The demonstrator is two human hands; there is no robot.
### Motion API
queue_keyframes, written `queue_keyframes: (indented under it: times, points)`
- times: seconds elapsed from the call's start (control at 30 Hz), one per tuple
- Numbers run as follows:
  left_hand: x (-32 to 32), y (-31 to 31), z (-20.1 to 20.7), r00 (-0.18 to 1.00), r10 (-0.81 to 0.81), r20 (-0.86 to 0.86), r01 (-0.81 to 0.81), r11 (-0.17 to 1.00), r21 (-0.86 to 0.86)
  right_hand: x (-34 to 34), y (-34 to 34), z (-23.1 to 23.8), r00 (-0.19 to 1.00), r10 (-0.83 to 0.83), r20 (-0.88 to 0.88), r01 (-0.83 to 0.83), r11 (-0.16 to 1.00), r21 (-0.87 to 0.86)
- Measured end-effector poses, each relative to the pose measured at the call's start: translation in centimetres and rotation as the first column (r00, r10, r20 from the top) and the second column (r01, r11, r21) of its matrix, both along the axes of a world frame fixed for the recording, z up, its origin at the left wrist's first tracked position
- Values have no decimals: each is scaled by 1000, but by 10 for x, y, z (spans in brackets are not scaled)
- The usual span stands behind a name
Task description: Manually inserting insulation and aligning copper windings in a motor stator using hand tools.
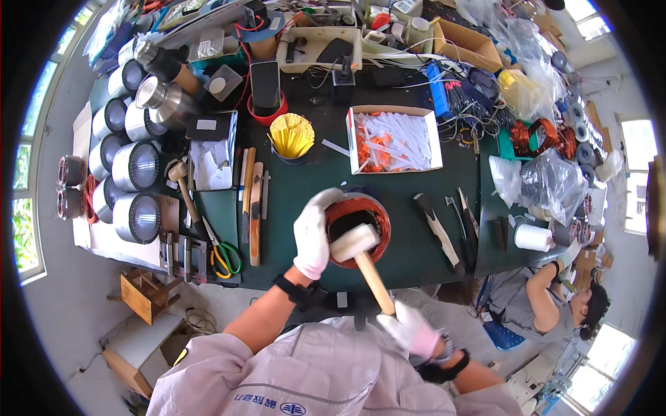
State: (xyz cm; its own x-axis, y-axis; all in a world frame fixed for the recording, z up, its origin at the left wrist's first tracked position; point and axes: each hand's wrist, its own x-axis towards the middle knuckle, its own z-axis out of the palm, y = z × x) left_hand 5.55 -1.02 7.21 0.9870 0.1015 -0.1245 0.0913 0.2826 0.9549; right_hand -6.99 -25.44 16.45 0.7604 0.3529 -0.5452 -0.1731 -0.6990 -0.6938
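My right hand, in a white glove, is closed around the wooden handle of a mallet. Over the near part of a copper-wound ring, which looks like a motor stator, sits the mallet's pale, blocky head; whether it touches the ring I cannot tell. Orange-brown wire lines the ring around a dark opening, and the head hides part of its near rim. Also white-gloved, my left hand grips the ring's left side, fingers curving over the far left edge.
A box of white and orange strips lies beyond the ring. Yellow sticks stand in a cup. Scissors, wooden sticks and wire spools are leftward; knife-like tools lie right. Another person works at far right.
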Motion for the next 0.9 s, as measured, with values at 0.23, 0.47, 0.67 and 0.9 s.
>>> queue_keyframes:
  times: [0.23, 0.47, 0.67, 0.9]
  points:
    - [-3, -8, -8, 998, 65, -26, -67, 994, -83, 56, 9, 52, 596, -769, -234, 791, 511, 336]
    - [2, 8, -10, 999, 29, -35, -34, 990, -139, 101, -18, 79, 863, -380, -333, 391, 920, -36]
    - [16, -7, -6, 1000, 25, 13, -25, 1000, -2, 63, -25, 49, 977, 142, -160, -166, 975, -150]
    - [-8, -9, 1, 996, 85, 12, -85, 996, 37, 110, -15, 92, 782, -609, -132, 622, 778, 94]
